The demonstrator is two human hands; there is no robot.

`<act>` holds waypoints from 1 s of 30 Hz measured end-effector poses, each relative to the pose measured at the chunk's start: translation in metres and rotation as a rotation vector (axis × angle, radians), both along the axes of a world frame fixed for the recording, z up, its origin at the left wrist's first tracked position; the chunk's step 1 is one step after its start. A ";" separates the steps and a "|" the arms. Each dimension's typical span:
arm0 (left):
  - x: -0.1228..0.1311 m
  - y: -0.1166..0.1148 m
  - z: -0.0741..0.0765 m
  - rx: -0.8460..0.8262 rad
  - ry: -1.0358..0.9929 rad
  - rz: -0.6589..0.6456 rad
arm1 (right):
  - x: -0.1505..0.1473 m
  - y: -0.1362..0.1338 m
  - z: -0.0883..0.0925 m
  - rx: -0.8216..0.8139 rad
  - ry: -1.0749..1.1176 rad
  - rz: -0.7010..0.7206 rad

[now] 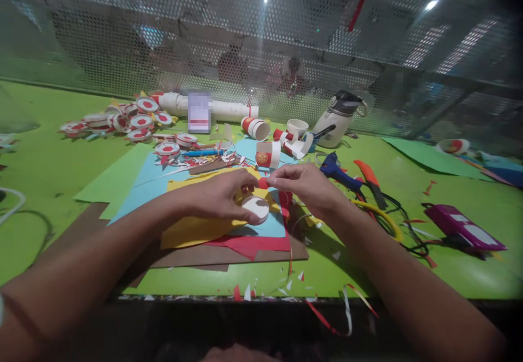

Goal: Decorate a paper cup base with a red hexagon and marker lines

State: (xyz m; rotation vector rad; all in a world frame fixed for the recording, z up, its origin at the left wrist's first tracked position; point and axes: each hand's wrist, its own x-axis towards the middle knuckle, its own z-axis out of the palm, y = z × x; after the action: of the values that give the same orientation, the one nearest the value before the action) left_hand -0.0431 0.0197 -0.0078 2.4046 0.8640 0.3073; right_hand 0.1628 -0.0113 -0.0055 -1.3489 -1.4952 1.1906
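Observation:
My left hand point(223, 193) is closed around the near side of a small white round disc point(256, 209) with a raised rim, its thumb on the disc's edge. Just beyond the disc, my right hand point(300, 182) pinches a small red paper piece point(263, 183) between thumb and fingertips. The left fingertips come close to this red piece; whether they touch it I cannot tell. Under both hands lie a yellow sheet point(180, 237), a light blue sheet point(269, 230) and a red sheet point(245, 247), stacked on a brown board point(196, 258).
Decorated red-and-white discs point(141, 121) are heaped at the back left. Cut paper cups point(267, 154), a bottle point(337, 120) and a white tube point(232, 110) stand or lie behind. A blue glue gun point(339, 170), an orange-handled cutter point(368, 179), cables and a purple box point(461, 226) are at right.

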 end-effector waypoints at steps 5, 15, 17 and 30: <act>-0.002 0.006 0.000 -0.100 -0.337 0.098 | -0.008 -0.005 0.000 0.088 0.036 -0.029; 0.006 -0.001 -0.013 0.497 -0.355 -0.004 | -0.022 -0.010 -0.007 0.093 0.100 -0.036; 0.005 0.002 -0.017 0.574 -0.335 -0.005 | -0.023 -0.010 -0.009 0.084 0.122 -0.049; 0.007 0.000 -0.013 0.375 -0.292 0.129 | -0.023 -0.007 -0.012 0.143 0.125 -0.088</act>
State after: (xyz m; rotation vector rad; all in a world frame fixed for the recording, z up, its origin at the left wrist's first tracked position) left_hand -0.0364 0.0193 -0.0211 2.5497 0.8872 0.9181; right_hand 0.1403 -0.0181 -0.0180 -1.2094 -1.3906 1.0715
